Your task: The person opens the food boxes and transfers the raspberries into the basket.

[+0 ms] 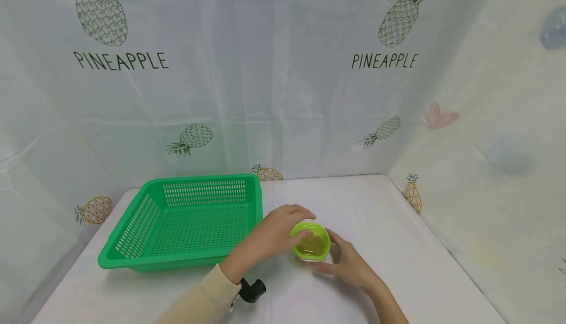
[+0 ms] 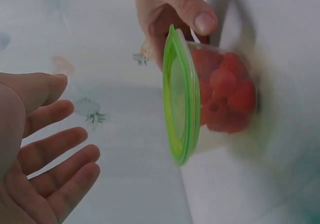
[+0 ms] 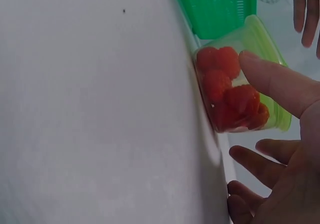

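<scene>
A small clear tub (image 3: 234, 83) with a lime-green lid (image 2: 181, 96) stands upright on the table, with several red, raspberry-like berries (image 2: 227, 91) inside. Its lid is on, as the left wrist view shows. My left hand (image 1: 279, 230) hovers over the tub's left side, fingers spread apart and holding nothing; in the left wrist view that hand (image 2: 52, 154) is clear of the lid. On the tub's right, my right hand (image 1: 351, 262) is spread around its side. The right thumb (image 3: 280, 81) lies against or just in front of the tub wall; contact is hard to tell.
A green perforated plastic basket (image 1: 201, 230) sits on the left of the white-covered table (image 1: 398, 245), just left of the tub. Behind the table hangs a pale curtain (image 1: 274, 78) printed with pineapples. A black wrist-worn device (image 1: 252, 290) shows under my left forearm.
</scene>
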`<state>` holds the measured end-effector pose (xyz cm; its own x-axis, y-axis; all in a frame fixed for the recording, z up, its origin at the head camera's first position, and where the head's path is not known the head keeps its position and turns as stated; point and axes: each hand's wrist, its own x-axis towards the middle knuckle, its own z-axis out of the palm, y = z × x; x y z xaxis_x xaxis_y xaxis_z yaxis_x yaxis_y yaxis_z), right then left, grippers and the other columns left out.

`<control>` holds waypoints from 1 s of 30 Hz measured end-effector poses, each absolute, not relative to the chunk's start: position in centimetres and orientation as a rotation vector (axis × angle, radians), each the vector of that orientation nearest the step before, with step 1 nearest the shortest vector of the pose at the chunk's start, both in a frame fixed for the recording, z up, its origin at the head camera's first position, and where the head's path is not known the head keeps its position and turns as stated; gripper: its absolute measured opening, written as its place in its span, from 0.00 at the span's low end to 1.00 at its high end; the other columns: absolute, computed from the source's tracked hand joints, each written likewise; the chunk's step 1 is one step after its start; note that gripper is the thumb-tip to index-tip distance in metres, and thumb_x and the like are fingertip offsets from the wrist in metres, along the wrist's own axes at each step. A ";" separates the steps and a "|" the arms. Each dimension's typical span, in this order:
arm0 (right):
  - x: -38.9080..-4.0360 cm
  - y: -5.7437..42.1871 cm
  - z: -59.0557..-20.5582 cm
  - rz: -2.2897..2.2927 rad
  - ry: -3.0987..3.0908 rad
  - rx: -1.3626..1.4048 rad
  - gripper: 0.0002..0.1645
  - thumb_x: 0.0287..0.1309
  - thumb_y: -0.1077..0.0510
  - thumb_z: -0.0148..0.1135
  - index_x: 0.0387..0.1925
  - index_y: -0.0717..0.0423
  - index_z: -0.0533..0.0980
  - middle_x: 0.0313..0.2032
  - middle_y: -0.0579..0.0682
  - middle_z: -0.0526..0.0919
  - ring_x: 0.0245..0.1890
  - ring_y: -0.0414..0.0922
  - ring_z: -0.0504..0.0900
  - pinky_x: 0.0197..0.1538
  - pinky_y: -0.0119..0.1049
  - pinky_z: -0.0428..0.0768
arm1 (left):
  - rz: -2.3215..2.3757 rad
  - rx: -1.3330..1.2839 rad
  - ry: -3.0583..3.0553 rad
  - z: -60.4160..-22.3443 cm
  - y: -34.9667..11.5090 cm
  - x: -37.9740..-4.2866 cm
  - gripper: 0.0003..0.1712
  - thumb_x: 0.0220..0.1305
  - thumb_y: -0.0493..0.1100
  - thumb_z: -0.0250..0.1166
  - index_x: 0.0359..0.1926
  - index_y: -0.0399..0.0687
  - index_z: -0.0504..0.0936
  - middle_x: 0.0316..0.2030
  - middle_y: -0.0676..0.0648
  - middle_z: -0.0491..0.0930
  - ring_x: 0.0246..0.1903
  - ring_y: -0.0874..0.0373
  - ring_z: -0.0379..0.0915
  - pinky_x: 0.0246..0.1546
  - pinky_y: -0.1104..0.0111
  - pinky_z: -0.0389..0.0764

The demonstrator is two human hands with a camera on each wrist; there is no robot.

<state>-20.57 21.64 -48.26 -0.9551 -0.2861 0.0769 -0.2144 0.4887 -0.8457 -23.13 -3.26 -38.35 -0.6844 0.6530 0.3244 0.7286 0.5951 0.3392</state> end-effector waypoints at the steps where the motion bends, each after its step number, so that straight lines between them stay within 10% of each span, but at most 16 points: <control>1: -20.6 21.6 -48.3 -1.499 2.640 -0.476 0.61 0.52 0.48 0.85 0.81 0.54 0.62 0.74 0.51 0.73 0.81 0.59 0.59 0.78 0.72 0.50 | -0.691 -1.161 -2.663 -38.6 -2.9 -23.2 0.20 0.77 0.49 0.67 0.65 0.56 0.83 0.62 0.55 0.83 0.64 0.55 0.78 0.65 0.59 0.79; 30: -21.7 21.8 -50.2 -1.587 2.578 -0.687 0.32 0.56 0.46 0.81 0.62 0.34 0.79 0.62 0.33 0.83 0.72 0.53 0.71 0.76 0.74 0.55 | -0.643 -1.284 -2.681 -43.4 0.3 -23.4 0.18 0.67 0.49 0.75 0.55 0.52 0.89 0.49 0.56 0.88 0.50 0.65 0.81 0.55 0.72 0.80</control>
<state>-21.69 21.76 -50.17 -0.9014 -0.3867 0.1949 -0.3482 0.3797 -0.8571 -23.38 0.30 -43.43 -0.6393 0.7214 0.2662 0.7637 0.5550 0.3297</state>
